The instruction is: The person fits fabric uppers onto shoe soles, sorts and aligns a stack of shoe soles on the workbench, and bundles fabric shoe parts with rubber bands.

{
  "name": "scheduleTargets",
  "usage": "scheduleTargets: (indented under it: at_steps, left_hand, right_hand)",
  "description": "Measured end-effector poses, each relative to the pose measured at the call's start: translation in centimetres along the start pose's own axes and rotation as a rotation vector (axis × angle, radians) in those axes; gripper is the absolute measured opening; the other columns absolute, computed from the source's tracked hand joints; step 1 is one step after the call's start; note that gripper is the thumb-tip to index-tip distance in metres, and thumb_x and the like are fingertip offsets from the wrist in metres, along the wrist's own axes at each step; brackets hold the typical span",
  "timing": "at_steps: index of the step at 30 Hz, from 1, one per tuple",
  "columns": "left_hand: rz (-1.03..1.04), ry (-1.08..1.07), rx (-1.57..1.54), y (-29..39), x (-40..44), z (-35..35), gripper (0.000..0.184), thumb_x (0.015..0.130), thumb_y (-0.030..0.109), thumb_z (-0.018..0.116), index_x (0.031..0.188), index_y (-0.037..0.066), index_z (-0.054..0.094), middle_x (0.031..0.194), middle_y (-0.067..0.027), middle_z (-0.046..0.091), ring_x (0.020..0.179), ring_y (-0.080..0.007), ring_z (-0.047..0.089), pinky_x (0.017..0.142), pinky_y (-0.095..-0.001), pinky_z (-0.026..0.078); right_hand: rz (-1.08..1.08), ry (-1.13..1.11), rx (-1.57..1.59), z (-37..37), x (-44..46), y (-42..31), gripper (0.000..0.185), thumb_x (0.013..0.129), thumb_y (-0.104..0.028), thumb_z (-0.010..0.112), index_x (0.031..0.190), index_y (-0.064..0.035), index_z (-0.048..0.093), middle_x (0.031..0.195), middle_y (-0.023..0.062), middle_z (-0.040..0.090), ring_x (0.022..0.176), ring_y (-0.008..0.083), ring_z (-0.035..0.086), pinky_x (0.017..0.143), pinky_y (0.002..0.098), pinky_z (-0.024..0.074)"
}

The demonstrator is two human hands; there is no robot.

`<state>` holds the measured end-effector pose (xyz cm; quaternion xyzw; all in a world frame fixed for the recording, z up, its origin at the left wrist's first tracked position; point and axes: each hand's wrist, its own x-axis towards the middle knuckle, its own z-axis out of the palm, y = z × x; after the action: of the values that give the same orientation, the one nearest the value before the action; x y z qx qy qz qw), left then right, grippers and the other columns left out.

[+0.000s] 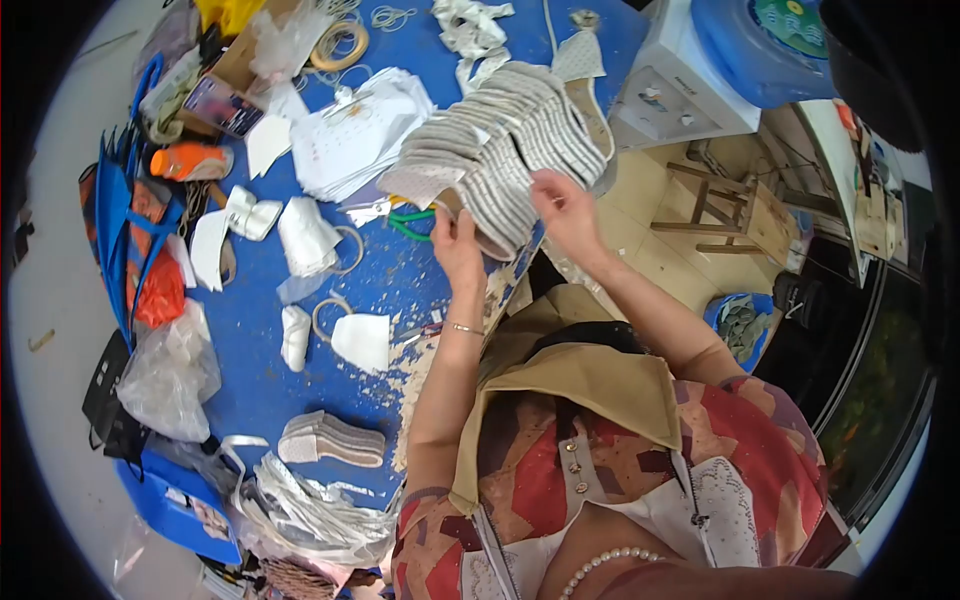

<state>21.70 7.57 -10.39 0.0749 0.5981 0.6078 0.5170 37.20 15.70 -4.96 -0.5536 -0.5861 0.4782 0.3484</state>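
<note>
On a blue tabletop (250, 372), a long stack of grey-and-white sole-shaped pads (505, 155) lies right of loose white paper sheets (350, 135). The left hand (460, 245) pinches its near end; the right hand (566, 212) curls beside it, grip unclear.

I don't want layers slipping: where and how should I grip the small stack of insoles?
Around its middle, from above, thumb and fingers on opposite long sides. The small stack lies long and low on the table, its layers uneven, so spanning them all should hold best.
</note>
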Motion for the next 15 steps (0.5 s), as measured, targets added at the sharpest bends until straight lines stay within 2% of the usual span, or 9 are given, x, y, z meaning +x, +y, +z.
scheduleTargets:
  at_steps: [2, 5, 7, 9, 10, 12, 15]
  left_hand:
    - [-0.011, 0.001, -0.037, 0.0, -0.1, 0.1, 0.046, 0.093, 0.012, 0.054, 0.134, -0.004, 0.042, 0.122, -0.0129, 0.052, 0.106, -0.0176, 0.053, 0.091, -0.0242, 0.042]
    - [-0.022, 0.012, -0.086, 0.0, -0.3, 0.2, 0.047, 0.093, 0.012, 0.053, 0.135, -0.004, 0.039, 0.126, -0.0136, 0.049, 0.109, -0.0182, 0.052, 0.093, -0.0244, 0.041]
    - [-0.031, 0.031, -0.116, 0.1, -0.4, 0.3, 0.049, 0.093, 0.012, 0.053, 0.137, -0.004, 0.037, 0.129, -0.0141, 0.047, 0.111, -0.0186, 0.051, 0.094, -0.0245, 0.040]
    - [-0.035, 0.054, -0.139, 0.1, -0.6, 0.4, 0.050, 0.094, 0.012, 0.052, 0.138, -0.004, 0.035, 0.132, -0.0146, 0.046, 0.113, -0.0190, 0.050, 0.096, -0.0246, 0.040]
    - [-0.035, 0.065, -0.145, 0.2, -0.7, 0.4, 0.050, 0.094, 0.012, 0.051, 0.138, -0.004, 0.034, 0.133, -0.0149, 0.045, 0.114, -0.0192, 0.049, 0.097, -0.0247, 0.039]
    - [-0.036, 0.091, -0.158, 0.3, -0.9, 0.5, 0.051, 0.094, 0.011, 0.051, 0.140, -0.004, 0.032, 0.136, -0.0154, 0.043, 0.117, -0.0196, 0.048, 0.098, -0.0248, 0.039]
    - [-0.044, 0.128, -0.179, 0.3, -1.0, 0.7, 0.053, 0.095, 0.011, 0.049, 0.141, -0.004, 0.029, 0.139, -0.0162, 0.040, 0.120, -0.0202, 0.047, 0.100, -0.0250, 0.037]
  right_hand:
    - [0.022, 0.176, -0.094, -4.1, 2.8, 0.8, 0.022, 0.083, 0.000, 0.059, 0.105, -0.0033, 0.063, 0.084, 0.0010, 0.064, 0.073, 0.0078, 0.054, 0.065, 0.0204, 0.0449]
    - [0.123, 0.254, 0.009, -9.4, 8.2, 4.5, 0.024, 0.083, -0.005, 0.062, 0.107, -0.0029, 0.061, 0.083, 0.0033, 0.064, 0.073, 0.0100, 0.055, 0.066, 0.0220, 0.0459]
    - [0.160, 0.246, -0.311, -10.9, 11.4, 7.6, 0.033, 0.078, -0.014, 0.066, 0.109, -0.0041, 0.060, 0.083, 0.0085, 0.065, 0.072, 0.0180, 0.059, 0.067, 0.0284, 0.0484]
    - [0.246, 0.170, -0.444, -10.2, 13.2, 6.5, 0.040, 0.076, -0.017, 0.067, 0.113, -0.0059, 0.058, 0.084, 0.0077, 0.065, 0.072, 0.0198, 0.059, 0.068, 0.0299, 0.0487]
    - [0.251, 0.175, -0.439, -9.7, 13.9, 7.1, 0.040, 0.076, -0.017, 0.067, 0.113, -0.0059, 0.058, 0.084, 0.0077, 0.065, 0.072, 0.0198, 0.059, 0.068, 0.0299, 0.0487]
    - [0.292, 0.099, -0.619, -8.8, 15.0, 8.7, 0.036, 0.076, -0.017, 0.067, 0.109, -0.0061, 0.060, 0.086, 0.0071, 0.065, 0.073, 0.0197, 0.059, 0.069, 0.0295, 0.0487]
    - [0.278, 0.071, -0.500, -8.7, 13.9, 7.2, 0.033, 0.076, -0.017, 0.067, 0.107, -0.0057, 0.061, 0.087, 0.0071, 0.065, 0.075, 0.0197, 0.060, 0.070, 0.0292, 0.0489]
